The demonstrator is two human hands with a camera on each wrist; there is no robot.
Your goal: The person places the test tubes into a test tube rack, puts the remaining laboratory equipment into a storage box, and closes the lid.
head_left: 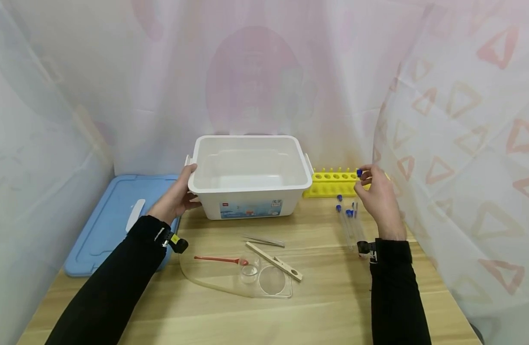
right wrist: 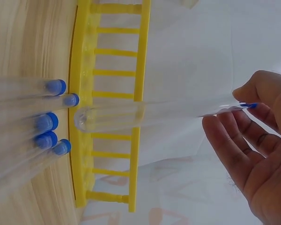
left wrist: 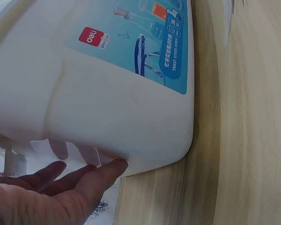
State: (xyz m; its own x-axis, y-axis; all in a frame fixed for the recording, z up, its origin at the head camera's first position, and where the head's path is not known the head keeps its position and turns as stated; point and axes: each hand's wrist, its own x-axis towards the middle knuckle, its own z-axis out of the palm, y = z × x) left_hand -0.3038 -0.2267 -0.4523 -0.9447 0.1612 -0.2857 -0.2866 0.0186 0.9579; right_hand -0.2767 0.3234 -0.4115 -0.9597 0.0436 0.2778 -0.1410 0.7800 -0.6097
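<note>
My left hand is at the left side of a white plastic bin. In the left wrist view its fingers extend against the bin's side wall below the handle. At the right, my right hand pinches a clear test tube near its blue cap. The tube hangs upright in front of a yellow test tube rack, its rounded bottom overlapping the rack's base in the right wrist view. Several blue-capped test tubes lie on the table nearer me.
A blue lid with a white handle lies at the left. In front of the bin are tweezers, a wooden test tube clamp, a red spoon, a small clear beaker and a tan rubber tube. Curtains surround the table.
</note>
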